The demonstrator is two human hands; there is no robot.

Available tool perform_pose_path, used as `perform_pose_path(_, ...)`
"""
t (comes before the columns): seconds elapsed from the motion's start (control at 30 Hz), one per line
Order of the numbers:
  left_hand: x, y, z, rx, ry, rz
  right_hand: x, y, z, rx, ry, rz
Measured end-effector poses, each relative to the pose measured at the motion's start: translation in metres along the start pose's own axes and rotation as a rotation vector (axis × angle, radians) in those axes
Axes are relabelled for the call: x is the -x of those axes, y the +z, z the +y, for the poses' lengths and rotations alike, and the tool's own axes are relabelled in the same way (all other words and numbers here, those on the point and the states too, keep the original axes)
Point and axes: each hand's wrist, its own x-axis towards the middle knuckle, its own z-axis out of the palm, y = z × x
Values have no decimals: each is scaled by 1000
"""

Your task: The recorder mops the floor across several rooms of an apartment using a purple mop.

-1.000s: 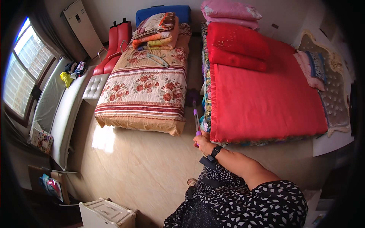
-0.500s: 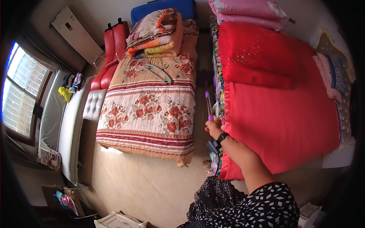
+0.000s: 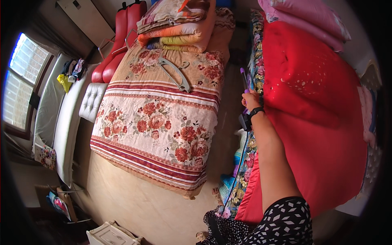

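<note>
My right hand (image 3: 251, 100) reaches forward along the left side of the red-covered bed, its fingers wrapped round a purple and silver pole (image 3: 244, 77). The pole points away from me into the dark gap between the two beds; its far end is too dark to make out. A dark band and a small black device (image 3: 245, 121) sit at my wrist. Just beside my forearm lies the red bedspread (image 3: 318, 151), rumpled toward its far part. Below it shows the floral side (image 3: 257, 53) of the bed. My left hand is out of sight.
To the left stands another bed with a flowered cover (image 3: 155, 122), a grey curved frame (image 3: 174, 75) and folded quilts (image 3: 183, 36) on it. Red padded seats (image 3: 122, 32) and a white tufted stool (image 3: 93, 102) stand farther left. A cream cabinet (image 3: 112, 234) is near me.
My right hand has moved farther forward with the pole, and the view has shifted. More of the floral bedside now shows below the red bedspread.
</note>
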Motion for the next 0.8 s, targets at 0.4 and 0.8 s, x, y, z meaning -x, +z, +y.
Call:
perform_pose_path(0.4,27,-40,-54,26,39,-63,113,-64,66,556,-5,34)
perform_pose_path(0.8,1,20,-7,-92,531,-555,486,-137,64,520,221,-358)
